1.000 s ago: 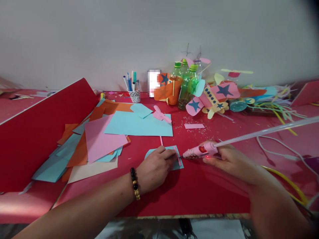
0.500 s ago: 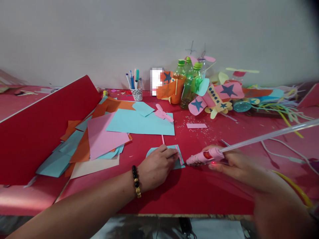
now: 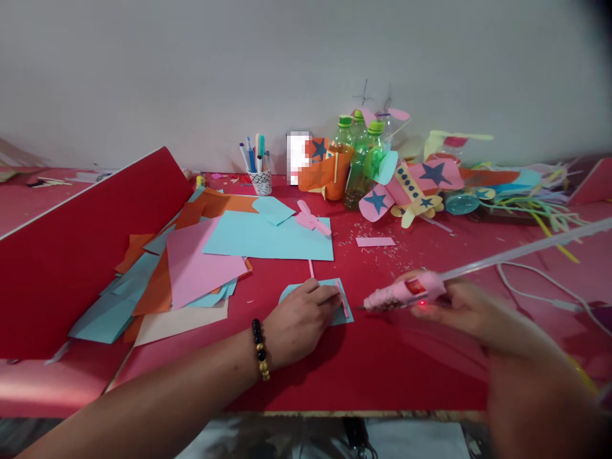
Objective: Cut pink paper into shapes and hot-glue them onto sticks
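My left hand (image 3: pixel 302 317), with a beaded bracelet on its wrist, rests on a small light blue paper piece (image 3: pixel 348 310). Its fingers are closed at a narrow pink paper strip (image 3: pixel 343 299) lying near that piece's right edge; the fingertips partly cover both. My right hand (image 3: pixel 466 312) is shut on a pink hot glue gun (image 3: pixel 406 291), whose red light glows. A long clear glue stick (image 3: pixel 521 252) juts from its back. The nozzle points left, a short gap from the blue piece. Another thin pink strip (image 3: pixel 311 269) shows just above my left hand.
Coloured paper sheets (image 3: pixel 205 261) are piled on the left beside a leaning red board (image 3: pixel 95 248). A pink paper propeller (image 3: pixel 313 220) lies on a blue sheet. Behind stand a pen cup (image 3: pixel 261 182), green bottles (image 3: pixel 375 153) and paper planes (image 3: pixel 411 188). A white cable (image 3: pixel 530 296) runs at right.
My right hand has drawn the glue gun slightly right, away from the blue piece's edge. My left hand stays on the paper. The view has shifted a little.
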Demonstrator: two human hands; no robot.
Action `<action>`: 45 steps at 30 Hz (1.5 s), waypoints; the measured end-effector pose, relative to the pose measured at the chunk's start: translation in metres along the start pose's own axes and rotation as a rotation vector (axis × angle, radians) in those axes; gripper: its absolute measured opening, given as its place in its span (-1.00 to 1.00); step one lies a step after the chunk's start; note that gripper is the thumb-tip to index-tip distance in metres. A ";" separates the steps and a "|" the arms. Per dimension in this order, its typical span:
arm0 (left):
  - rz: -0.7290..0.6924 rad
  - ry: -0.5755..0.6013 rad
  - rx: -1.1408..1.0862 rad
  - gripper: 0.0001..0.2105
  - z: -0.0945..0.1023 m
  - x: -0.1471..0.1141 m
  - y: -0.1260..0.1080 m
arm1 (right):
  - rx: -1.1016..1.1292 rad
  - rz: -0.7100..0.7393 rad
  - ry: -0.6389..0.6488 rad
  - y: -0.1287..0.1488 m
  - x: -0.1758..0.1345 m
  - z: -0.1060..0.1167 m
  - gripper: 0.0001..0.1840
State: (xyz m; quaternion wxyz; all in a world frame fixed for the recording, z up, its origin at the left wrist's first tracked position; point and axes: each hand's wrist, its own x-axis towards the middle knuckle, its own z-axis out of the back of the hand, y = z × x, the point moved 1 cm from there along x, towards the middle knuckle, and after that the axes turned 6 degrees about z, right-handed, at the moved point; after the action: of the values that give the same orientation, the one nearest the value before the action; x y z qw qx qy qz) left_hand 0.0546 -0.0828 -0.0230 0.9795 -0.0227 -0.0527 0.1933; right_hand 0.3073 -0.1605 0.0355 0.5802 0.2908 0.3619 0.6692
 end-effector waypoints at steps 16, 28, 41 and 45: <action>-0.003 -0.037 0.049 -0.70 -0.001 0.001 -0.005 | 0.247 -0.138 -0.286 -0.035 0.012 0.014 -0.57; -0.036 -0.021 0.149 -0.75 -0.002 0.003 -0.007 | 0.336 -0.157 -0.316 -0.034 0.010 0.016 -0.57; -0.018 -0.030 0.197 -0.69 -0.006 0.003 -0.008 | 0.530 -0.043 -0.451 -0.037 0.009 0.018 -0.74; -0.019 -0.042 0.200 -0.69 -0.006 0.002 -0.009 | 0.616 0.043 -0.543 -0.037 0.012 0.020 -0.81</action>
State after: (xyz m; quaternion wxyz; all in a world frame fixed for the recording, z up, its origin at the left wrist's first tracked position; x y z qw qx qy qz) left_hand 0.0610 -0.0907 -0.0282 0.9773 0.0800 -0.0539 0.1888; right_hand 0.3424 -0.1436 0.0155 0.5264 0.6243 0.3728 0.4406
